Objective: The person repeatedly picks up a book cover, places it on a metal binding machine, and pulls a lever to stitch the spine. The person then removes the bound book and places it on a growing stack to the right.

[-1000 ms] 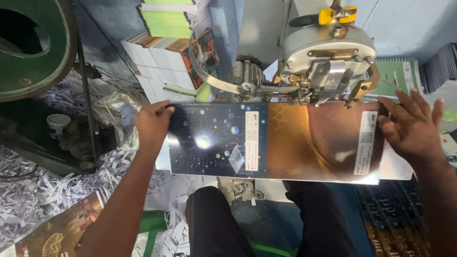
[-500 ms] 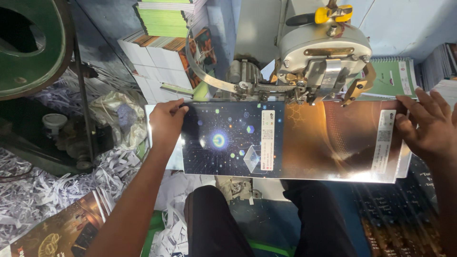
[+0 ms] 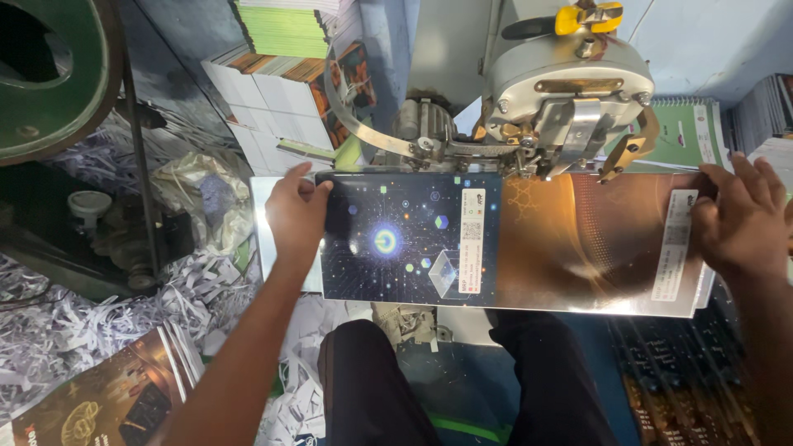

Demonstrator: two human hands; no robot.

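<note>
Head view showed the left hand (image 3: 296, 213) and right hand (image 3: 743, 221) pressing flat, fingers spread, on a shiny open cover (image 3: 512, 244). It lay just below the grey machine head (image 3: 566, 91). Paper scraps (image 3: 99, 322) lay far left.

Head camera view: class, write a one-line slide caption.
Both hands, left hand and right hand, press a glossy printed cover flat under a metal machine head.
</note>
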